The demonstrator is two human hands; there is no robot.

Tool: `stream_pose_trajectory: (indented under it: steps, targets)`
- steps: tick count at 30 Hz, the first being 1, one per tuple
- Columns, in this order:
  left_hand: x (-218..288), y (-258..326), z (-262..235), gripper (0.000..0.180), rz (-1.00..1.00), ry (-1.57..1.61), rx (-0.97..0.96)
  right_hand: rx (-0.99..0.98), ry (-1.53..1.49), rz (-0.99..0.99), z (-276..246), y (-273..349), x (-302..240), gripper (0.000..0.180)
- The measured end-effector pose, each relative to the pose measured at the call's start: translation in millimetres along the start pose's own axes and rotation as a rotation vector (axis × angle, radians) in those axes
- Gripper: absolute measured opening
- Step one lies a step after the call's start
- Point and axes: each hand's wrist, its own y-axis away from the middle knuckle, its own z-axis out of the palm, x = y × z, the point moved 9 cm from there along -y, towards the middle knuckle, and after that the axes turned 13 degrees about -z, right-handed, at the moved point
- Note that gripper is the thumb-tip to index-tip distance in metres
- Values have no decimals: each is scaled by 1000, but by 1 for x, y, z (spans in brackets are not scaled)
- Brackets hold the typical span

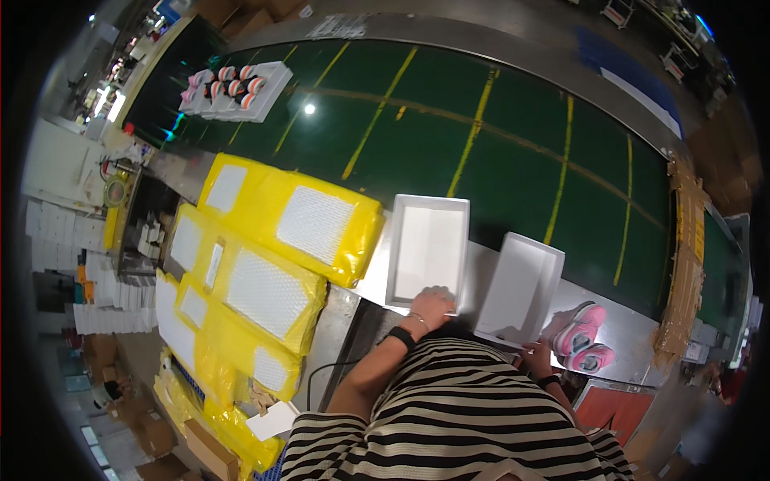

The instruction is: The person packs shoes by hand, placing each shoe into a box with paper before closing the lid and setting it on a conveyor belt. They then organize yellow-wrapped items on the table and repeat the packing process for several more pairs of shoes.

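A white open box [428, 240] with bare inside stands on the metal edge in front of me. My left hand [433, 306] is closed over its near rim, fingers reaching inside. To its right a second shallow white box or lid [520, 289] lies slightly turned, its hollow side up. My right hand [536, 356] has its fingers at the near right corner of that piece and seems to pinch its edge; part of the hand is hidden by my body. Right of it sit a pink shoe [581, 330] and its mate, another pink shoe [592, 358], on the metal surface.
A green conveyor belt [513, 144] with yellow lines runs beyond the boxes. At its far left a white tray [273, 84] holds several pink and black-orange shoes. Yellow-wrapped white packs [273, 289] are stacked at my left. Cardboard [682, 264] covers an edge at the right.
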Motion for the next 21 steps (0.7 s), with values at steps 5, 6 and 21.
stream_pose_trajectory:
  steps: [5,6,21]
  targets:
    - [-74,15,-65,37,-32,698,172,-146,3,3,-27,-11,-25,35]
    - [-114,14,-72,36,-263,725,192,-84,101,-40,-38,-16,-17,38]
    - [-386,37,-96,33,-988,349,596,-199,23,-644,36,-164,-340,26]
